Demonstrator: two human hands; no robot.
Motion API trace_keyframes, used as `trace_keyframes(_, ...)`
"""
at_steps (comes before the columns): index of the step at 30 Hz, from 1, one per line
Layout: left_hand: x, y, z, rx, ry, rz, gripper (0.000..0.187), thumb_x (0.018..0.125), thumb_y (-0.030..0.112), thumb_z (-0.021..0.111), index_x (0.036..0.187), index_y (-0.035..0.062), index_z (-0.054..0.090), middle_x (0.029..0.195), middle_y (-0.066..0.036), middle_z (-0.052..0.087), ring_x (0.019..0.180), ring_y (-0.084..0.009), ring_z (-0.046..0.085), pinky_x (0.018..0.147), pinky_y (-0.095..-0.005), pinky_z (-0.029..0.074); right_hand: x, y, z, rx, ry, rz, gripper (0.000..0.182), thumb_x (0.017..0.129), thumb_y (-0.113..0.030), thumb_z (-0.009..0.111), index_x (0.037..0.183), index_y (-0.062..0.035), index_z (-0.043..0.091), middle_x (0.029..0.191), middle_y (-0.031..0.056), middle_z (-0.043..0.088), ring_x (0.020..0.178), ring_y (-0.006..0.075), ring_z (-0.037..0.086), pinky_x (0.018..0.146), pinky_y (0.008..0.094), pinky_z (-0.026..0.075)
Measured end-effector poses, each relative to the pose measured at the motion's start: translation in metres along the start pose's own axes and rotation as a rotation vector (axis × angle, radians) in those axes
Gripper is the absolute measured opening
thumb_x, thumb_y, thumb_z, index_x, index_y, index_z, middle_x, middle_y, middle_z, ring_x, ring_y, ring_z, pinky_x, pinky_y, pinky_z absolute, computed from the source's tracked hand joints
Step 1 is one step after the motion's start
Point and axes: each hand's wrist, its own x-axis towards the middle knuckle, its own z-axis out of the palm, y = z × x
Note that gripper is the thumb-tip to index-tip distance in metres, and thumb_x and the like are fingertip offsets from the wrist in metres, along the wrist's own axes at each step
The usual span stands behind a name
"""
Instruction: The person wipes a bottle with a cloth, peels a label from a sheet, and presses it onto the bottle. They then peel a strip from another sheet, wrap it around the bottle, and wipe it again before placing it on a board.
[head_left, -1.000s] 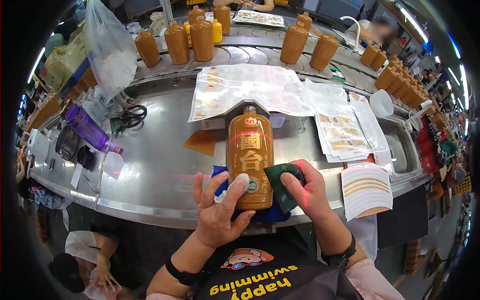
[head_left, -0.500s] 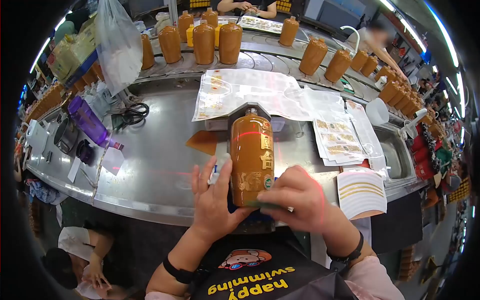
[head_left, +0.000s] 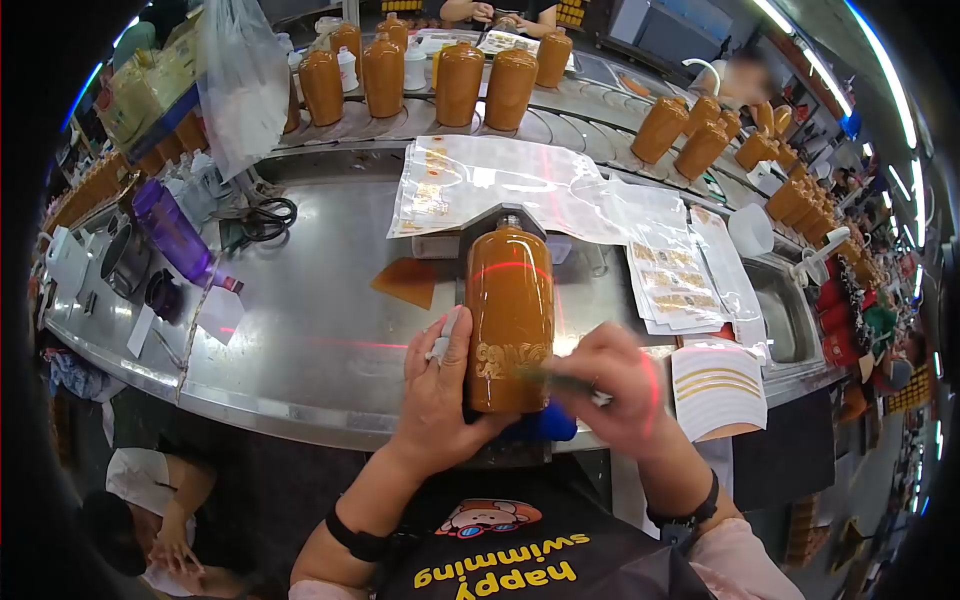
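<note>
A glossy brown bottle [head_left: 510,300] lies in a dark holder [head_left: 508,213] at the centre, its neck pointing away from me. Gold decoration shows near its base, and a red laser line crosses its shoulder. My left hand [head_left: 437,395] is against the bottle's left side and base, thumb along it, with a white wrap on one finger. My right hand [head_left: 610,385], blurred by motion, is closed on a thin dark green tool [head_left: 570,382] at the bottle's lower right side. Beneath the bottle's base is a blue object [head_left: 553,422].
Decal sheets [head_left: 500,185] lie behind the holder, with curved gold strips [head_left: 718,390] at the right. A purple bottle [head_left: 175,232] and black scissors [head_left: 265,222] are left. Brown bottles [head_left: 460,85] stand on the conveyor [head_left: 420,122]. A co-worker [head_left: 165,520] sits lower left.
The bottle has turned, so the large gold characters and green round mark no longer show. My right hand has moved up slightly. Bottles on the conveyor have shifted.
</note>
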Motion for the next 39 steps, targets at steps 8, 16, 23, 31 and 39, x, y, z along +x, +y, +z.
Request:
trace_keyframes(8,0.019,0.003,0.001,-0.525,0.023,-0.236,0.078,0.097,0.042,0.053,0.145,-0.0121,0.023,0.136,-0.030,0.045,0.126,-0.0388,0.045,0.110,-0.0416,0.028,-0.019,0.018,0.012,0.296,0.179,0.479,0.019,0.093,-0.018,0.066,0.097,0.0002,0.061,0.077,0.0030,0.061,0.068,0.0066,0.053,0.059,0.0240,0.045)
trace_keyframes(16,0.019,-0.006,0.007,-0.505,0.049,-0.206,0.079,0.095,0.041,0.056,0.145,-0.0116,0.024,0.133,-0.029,0.049,0.124,-0.0376,0.047,0.107,-0.0424,0.031,-0.021,0.025,0.015,0.293,0.183,0.508,0.021,0.094,-0.019,0.065,0.099,0.0006,0.060,0.076,0.0024,0.062,0.067,0.0062,0.054,0.060,0.0234,0.046)
trace_keyframes(23,0.018,-0.007,0.003,-0.713,-0.038,-0.264,0.084,0.094,0.038,0.060,0.148,-0.0105,0.017,0.146,-0.027,0.036,0.138,-0.0325,0.033,0.114,-0.0384,0.022,-0.022,0.025,0.015,0.414,0.255,0.556,0.019,0.094,-0.018,0.065,0.099,0.0000,0.061,0.077,0.0028,0.062,0.067,0.0063,0.054,0.060,0.0231,0.046)
trace_keyframes(31,0.019,-0.003,-0.009,-0.858,-0.103,-0.301,0.085,0.095,0.031,0.061,0.149,-0.0101,0.011,0.155,-0.025,0.022,0.145,-0.0298,0.019,0.117,-0.0372,0.013,-0.020,0.025,0.009,0.252,0.146,0.350,0.016,0.094,-0.016,0.065,0.097,-0.0006,0.062,0.078,0.0012,0.062,0.067,0.0053,0.054,0.060,0.0218,0.045)
trace_keyframes(39,0.028,0.012,0.005,-0.484,0.020,-0.279,0.079,0.098,0.038,0.054,0.146,-0.0136,0.018,0.146,-0.029,0.035,0.136,-0.0356,0.037,0.113,-0.0412,0.025,-0.023,0.026,0.016,0.401,0.246,0.558,0.016,0.094,-0.016,0.064,0.098,-0.0006,0.061,0.077,0.0014,0.063,0.067,0.0049,0.054,0.059,0.0222,0.046)
